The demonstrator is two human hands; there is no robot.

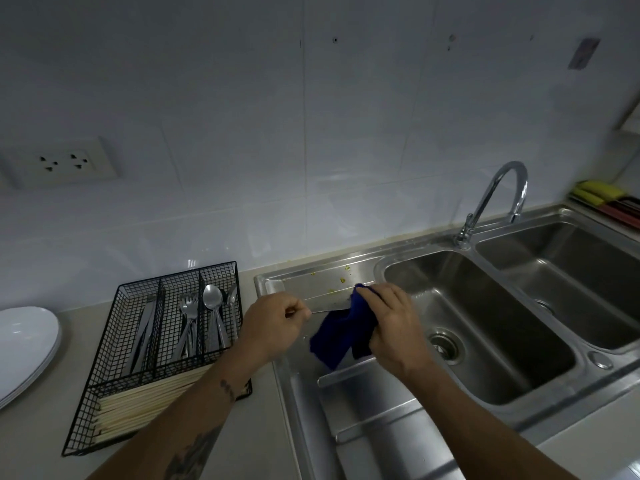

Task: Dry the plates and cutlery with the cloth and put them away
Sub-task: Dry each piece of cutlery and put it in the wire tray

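My left hand (273, 327) pinches the thin metal handle of a piece of cutlery (323, 310) over the sink's draining board. The cutlery's other end is wrapped in a dark blue cloth (337, 336), so I cannot tell what kind it is. My right hand (386, 323) grips that cloth around the hidden end. A black wire cutlery tray (114, 348) on the counter to the left holds knives, forks (188, 323), spoons (213, 306) and pale chopsticks (138, 407). A stack of white plates (24, 348) sits at the far left edge.
A steel double sink (485, 327) with a curved tap (498, 199) fills the right side. The draining board (311, 282) shows small yellow-green specks. Yellow sponges (595, 194) lie at the back right. A wall socket (62, 162) is at the upper left.
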